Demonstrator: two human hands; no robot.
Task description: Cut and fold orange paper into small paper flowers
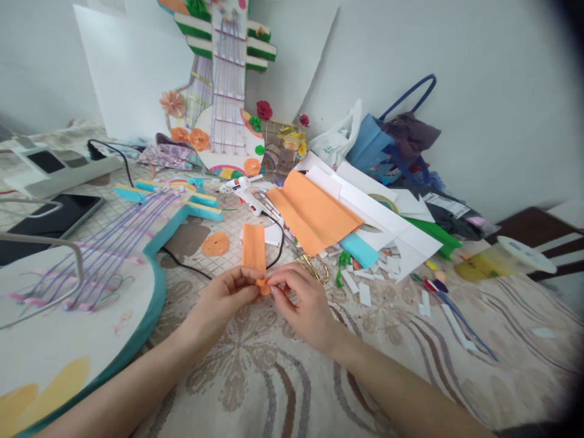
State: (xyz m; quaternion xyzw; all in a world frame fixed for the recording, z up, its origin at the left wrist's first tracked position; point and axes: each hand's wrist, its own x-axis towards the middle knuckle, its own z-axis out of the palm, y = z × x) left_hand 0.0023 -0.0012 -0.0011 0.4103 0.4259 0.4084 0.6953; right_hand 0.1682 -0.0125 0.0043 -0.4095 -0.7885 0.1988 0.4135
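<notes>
Both hands meet near the middle of the head view, just above the patterned tablecloth. A small orange paper piece [263,286] is pinched between them. My left hand [228,296] is closed on its left side, thumb and forefinger together. On the right side my right hand [303,304] pinches it with the fingertips. Directly behind the hands lies an orange paper strip [253,246], its near end by my left fingers. A round orange paper piece [216,244] rests to the left of the strip. Gold-handled scissors [314,269] lie just beyond my right hand.
A guitar-shaped board [91,274] with purple strings fills the left. Behind stand a decorated stringed model [229,91] and a white glue gun [246,193]. Orange paper [314,213], white sheets and scraps lie right. A plastic cup [502,260] lies on its side.
</notes>
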